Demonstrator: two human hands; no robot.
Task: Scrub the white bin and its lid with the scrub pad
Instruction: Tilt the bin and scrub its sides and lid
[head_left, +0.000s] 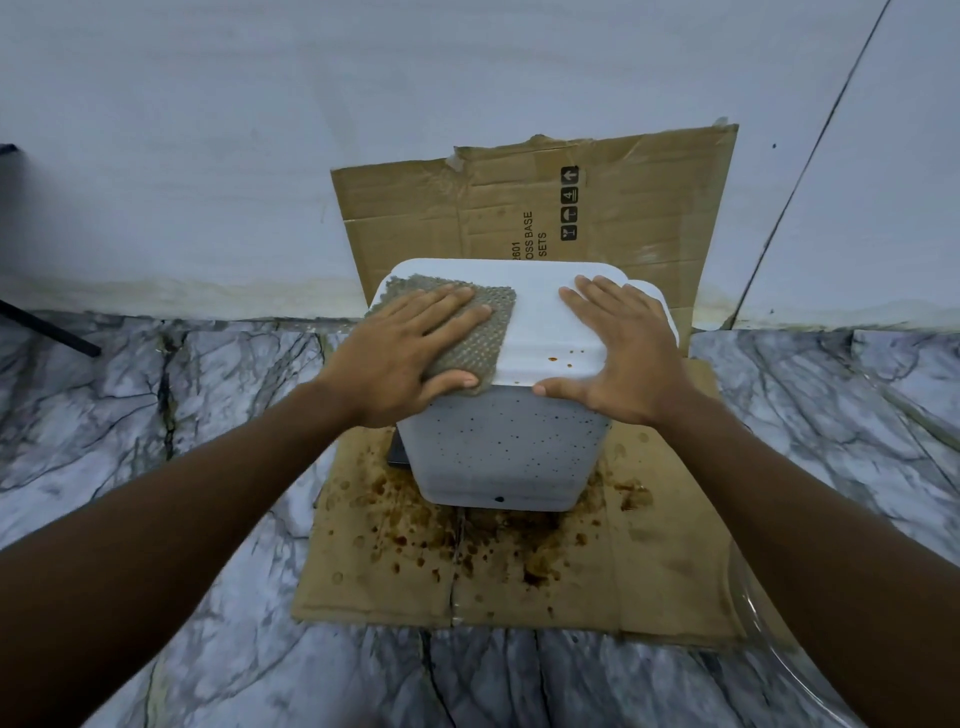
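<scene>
White lid bears one pad, two hands.

**Flat, palms down: left grip and right grip**

Each grip's fingers are straight and slightly spread, with the thumbs stretched toward each other. The bare left forearm and right forearm reach forward and angle inward.

Bare left forearm, bare right forearm — left grip, right grip, short nails
</scene>
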